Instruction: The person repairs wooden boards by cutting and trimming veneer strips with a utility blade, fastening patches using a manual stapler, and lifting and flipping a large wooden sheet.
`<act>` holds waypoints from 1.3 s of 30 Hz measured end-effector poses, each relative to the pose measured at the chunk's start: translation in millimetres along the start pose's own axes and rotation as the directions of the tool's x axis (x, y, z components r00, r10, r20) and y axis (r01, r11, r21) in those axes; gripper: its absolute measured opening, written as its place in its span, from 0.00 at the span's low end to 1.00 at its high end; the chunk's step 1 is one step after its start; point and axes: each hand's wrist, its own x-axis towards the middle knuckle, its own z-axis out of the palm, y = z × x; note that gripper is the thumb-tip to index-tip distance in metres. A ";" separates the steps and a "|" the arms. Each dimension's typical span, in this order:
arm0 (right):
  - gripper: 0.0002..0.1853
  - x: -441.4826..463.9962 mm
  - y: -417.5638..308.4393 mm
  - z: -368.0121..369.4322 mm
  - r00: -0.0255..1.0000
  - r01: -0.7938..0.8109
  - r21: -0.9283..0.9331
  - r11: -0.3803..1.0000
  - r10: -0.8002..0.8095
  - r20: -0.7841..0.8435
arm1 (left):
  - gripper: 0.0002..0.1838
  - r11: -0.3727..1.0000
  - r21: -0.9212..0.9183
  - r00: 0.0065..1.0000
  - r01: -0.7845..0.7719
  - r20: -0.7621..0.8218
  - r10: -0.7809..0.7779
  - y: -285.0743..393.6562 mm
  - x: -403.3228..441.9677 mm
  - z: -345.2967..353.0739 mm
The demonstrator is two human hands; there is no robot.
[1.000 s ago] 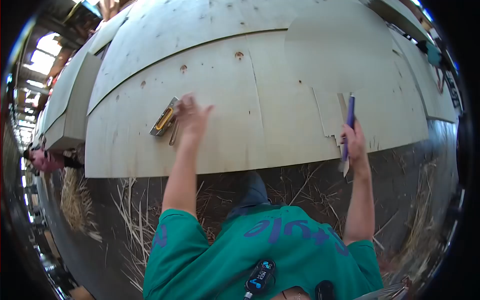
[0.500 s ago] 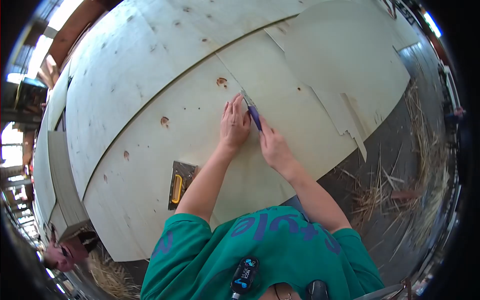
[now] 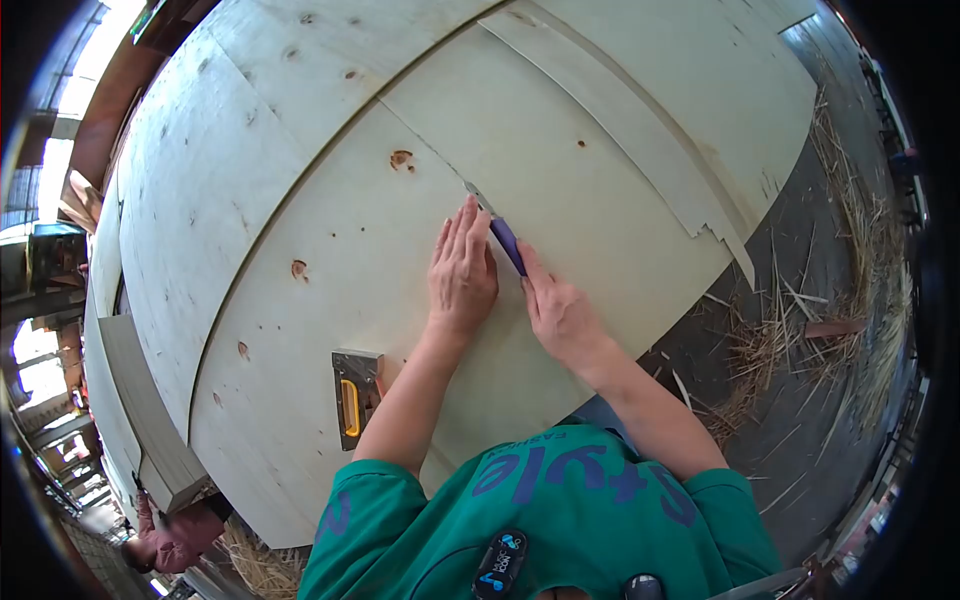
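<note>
My right hand grips a knife with a purple handle, its narrow metal blade pointing away from me. The blade's tip touches a thin dark line in a pale wood veneer sheet. Flat on the sheet, just left of the knife, rests my left hand. Its fingers are stretched out, with the fingertips close beside the blade. Near my left forearm lies a metal staple gun with a yellow handle.
A long, jagged-ended veneer strip lies on the right part of the sheets. Wood splinters litter the dark floor at right. Stacked sheets stand at left, near another person in a pink top.
The knife has moved along the line toward me, leaving a longer stretch of line beyond its tip. My left hand has slid along with it. My view has shifted slightly.
</note>
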 end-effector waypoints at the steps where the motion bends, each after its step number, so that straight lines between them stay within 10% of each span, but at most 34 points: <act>1: 0.26 3.1 -0.8 -1.1 0.999 -0.030 0.021 0.999 0.030 0.029 | 0.20 1.000 0.014 1.000 -0.003 0.016 0.002 1.2 -2.1 0.4; 39: 0.27 -255.7 66.0 -130.2 0.939 -0.199 0.044 0.979 0.178 0.296 | 0.22 0.955 -0.191 0.936 -0.226 0.228 0.267 178.7 -167.7 4.0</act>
